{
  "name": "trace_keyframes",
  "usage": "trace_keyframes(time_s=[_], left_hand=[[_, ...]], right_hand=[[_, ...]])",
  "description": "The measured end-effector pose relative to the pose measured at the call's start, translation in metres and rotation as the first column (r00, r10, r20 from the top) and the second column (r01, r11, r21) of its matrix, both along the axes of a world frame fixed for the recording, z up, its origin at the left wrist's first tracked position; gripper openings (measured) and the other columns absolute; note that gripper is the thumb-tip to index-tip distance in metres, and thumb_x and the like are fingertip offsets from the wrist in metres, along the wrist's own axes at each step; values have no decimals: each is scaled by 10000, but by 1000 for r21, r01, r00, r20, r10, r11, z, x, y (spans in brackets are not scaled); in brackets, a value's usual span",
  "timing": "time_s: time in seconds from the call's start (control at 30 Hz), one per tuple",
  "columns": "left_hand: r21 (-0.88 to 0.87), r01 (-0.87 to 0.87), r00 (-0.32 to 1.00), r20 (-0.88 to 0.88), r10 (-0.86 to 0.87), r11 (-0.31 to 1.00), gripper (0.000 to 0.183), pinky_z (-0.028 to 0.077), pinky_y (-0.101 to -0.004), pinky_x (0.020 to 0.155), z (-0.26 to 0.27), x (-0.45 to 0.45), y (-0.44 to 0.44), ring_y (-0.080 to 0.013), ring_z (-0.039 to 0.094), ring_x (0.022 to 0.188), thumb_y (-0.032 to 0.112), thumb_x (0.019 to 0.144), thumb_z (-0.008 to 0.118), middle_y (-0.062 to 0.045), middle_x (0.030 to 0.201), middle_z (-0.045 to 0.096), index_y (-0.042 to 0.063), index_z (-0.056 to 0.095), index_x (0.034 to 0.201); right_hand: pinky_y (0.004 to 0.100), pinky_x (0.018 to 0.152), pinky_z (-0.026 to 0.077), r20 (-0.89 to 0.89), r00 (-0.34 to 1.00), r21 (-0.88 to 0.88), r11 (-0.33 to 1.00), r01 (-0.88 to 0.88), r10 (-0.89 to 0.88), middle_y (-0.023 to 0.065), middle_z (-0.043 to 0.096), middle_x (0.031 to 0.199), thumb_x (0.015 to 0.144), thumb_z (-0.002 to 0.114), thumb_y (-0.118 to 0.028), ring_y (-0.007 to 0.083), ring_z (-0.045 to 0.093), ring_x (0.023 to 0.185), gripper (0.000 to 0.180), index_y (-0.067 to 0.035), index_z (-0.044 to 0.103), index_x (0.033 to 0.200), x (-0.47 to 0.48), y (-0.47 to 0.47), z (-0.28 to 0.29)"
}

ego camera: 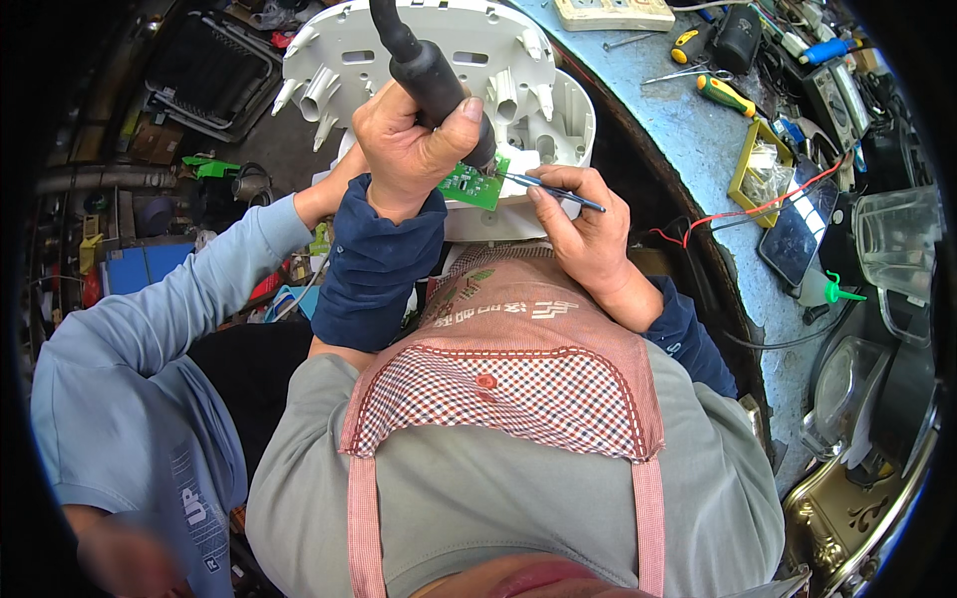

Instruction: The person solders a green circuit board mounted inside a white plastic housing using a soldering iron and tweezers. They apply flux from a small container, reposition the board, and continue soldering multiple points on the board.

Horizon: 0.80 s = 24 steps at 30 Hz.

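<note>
My left hand (415,138) grips the black handle of a hot-air rework gun (434,75), its hose rising out of view at the top. The nozzle end points down at a small green circuit board (478,190) with tiny components. In my right hand (587,224) is a pair of dark blue tweezers (557,193), held between thumb and fingers. The tweezer tips reach the board beside the nozzle; whether they grip a component is too small to tell. Under the board sits a white plastic appliance housing (572,112) with several posts, close to my apron (516,291).
At left, a co-worker's arm (329,187) reaches towards the housing, its hand hidden behind mine. The blue workbench (635,97) at right carries screwdrivers (725,95), a yellow parts box (759,172), a phone (800,224), red and black leads (736,214) and a clear jug (897,239).
</note>
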<state>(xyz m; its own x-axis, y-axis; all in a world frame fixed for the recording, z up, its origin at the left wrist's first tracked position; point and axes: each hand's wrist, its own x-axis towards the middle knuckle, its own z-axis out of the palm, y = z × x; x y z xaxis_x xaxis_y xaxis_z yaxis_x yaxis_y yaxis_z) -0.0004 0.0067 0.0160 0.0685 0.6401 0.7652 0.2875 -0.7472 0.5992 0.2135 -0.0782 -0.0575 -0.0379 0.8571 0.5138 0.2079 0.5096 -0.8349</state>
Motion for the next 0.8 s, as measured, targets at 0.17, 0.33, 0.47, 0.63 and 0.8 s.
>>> trace_keyframes(time_s=[0.17,0.33,0.47,0.63,0.8], left_hand=[[-5,7,1000,-5,-8,1000,223,459,-277,565,2,0,-1,-87,579,623,191,885,878,-13,733,674,15,743,864],[-4,-1,1000,-8,1,1000,230,462,-275,561,0,0,0,-85,582,619,198,887,880,-14,732,679,14,745,869],[-4,-2,1000,-7,2,1000,232,464,-275,562,0,-1,-1,-85,584,619,199,887,882,-13,735,682,13,746,871],[-10,0,1000,2,0,1000,243,463,-272,566,0,-1,0,-79,581,630,210,891,887,-9,740,683,10,749,876],[-21,10,1000,20,-10,1000,250,461,-268,571,1,-1,-1,-74,569,635,220,899,888,-2,742,679,7,758,888]], right_hand=[[294,787,597,-1,1000,-16,1000,-2,2,147,822,1072,997,815,-49,159,762,864,174,9,741,1143,0,-1,1],[295,792,599,-1,1000,-17,1000,6,-6,147,822,1070,996,818,-51,162,766,869,175,9,741,1141,-1,-1,0],[296,796,600,9,1000,-19,1000,16,-15,145,824,1061,996,818,-52,166,771,874,175,8,738,1139,-1,-1,2],[297,798,600,-47,999,13,1000,22,-21,139,824,1053,993,817,-44,166,772,872,164,8,731,1123,-2,0,0],[298,807,599,-34,999,-13,1000,19,-19,136,822,1039,987,817,-35,163,772,876,164,7,725,1115,0,-1,2]])
